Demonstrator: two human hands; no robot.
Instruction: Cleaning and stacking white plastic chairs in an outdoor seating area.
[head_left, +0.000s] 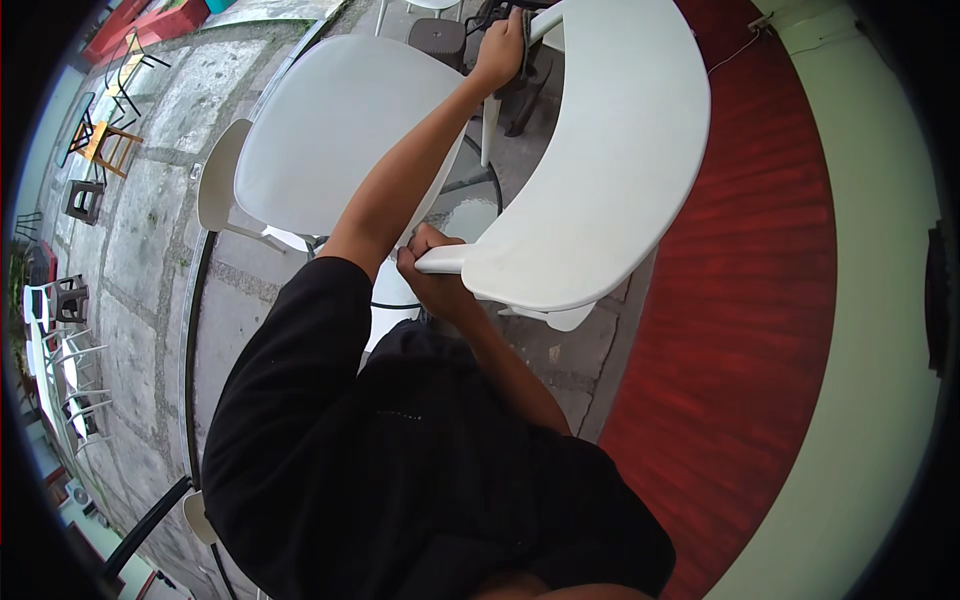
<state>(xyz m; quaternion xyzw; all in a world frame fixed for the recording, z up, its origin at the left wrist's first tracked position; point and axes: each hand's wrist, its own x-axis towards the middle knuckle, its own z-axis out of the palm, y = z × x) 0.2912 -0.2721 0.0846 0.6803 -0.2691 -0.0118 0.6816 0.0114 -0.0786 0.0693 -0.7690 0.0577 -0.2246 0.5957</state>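
Note:
A white plastic chair's curved backrest (637, 142) spans the view in front of me. My left hand (501, 54) reaches across to its far post and presses a dark grey cloth (526, 52) against it. Around the near post (444, 259) my right hand (435, 271) is closed, below my outstretched left forearm. A broad white seat (345, 135) lies to the left, partly covered by that forearm; its join to the backrest is hidden.
A red-painted wall band (720, 315) runs close on the right. Another chair's pale backrest (223, 176) stands behind the seat. A dark brown stool (437, 37) is beyond it. Stools and chairs, including a wooden chair (105, 142), stand across the paved floor (135, 232).

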